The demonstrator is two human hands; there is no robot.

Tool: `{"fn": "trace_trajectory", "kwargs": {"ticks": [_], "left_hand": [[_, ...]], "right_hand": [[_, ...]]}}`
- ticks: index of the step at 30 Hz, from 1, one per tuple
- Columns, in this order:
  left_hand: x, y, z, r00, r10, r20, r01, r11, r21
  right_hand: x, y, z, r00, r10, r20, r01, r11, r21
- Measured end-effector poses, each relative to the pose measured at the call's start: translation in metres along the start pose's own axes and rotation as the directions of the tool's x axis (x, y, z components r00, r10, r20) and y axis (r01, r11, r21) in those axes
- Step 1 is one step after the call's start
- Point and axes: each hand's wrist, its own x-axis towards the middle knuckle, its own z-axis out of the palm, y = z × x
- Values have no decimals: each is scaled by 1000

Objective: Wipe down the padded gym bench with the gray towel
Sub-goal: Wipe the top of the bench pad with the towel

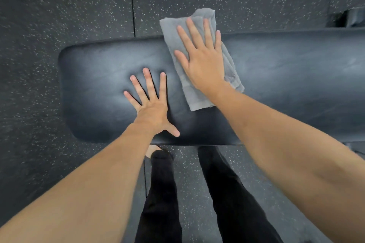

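No container showed anywhere. The black padded bench [286,77] ran across the view, its rounded end at the left and its right part running out of view. The gray towel [199,92], folded into a long strip, lay across the bench's width, its far end hanging past the far edge over the speckled floor [69,6]. The right hand [201,59] pressed flat on the towel, its grip wide, fingers spread. The left hand [152,104] lay flat on bare padding just beside the towel, grip wide and empty. Bare padding stretched to either side. Black-trousered legs [227,193] stood at the near edge.
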Motion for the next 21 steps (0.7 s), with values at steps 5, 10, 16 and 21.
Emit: {"fn": "trace_trajectory", "kwargs": {"ticks": [5,10,16,21], "left_hand": [[-5,6,-3,999,-44,-9,44,998,43],[-6,27,-5,995,-96,-33,97,995,34],[-9,46,-11,966,-47,-256,-44,940,-339],[-15,83,-4,944,34,-329,-160,918,-363]], "right_hand": [[-11,101,-18,981,192,-16,-190,979,78],[-70,93,-11,969,242,-44,-241,970,41],[-176,31,22,998,-46,36,45,999,25],[-194,72,23,986,-161,35,162,987,-20]]}}
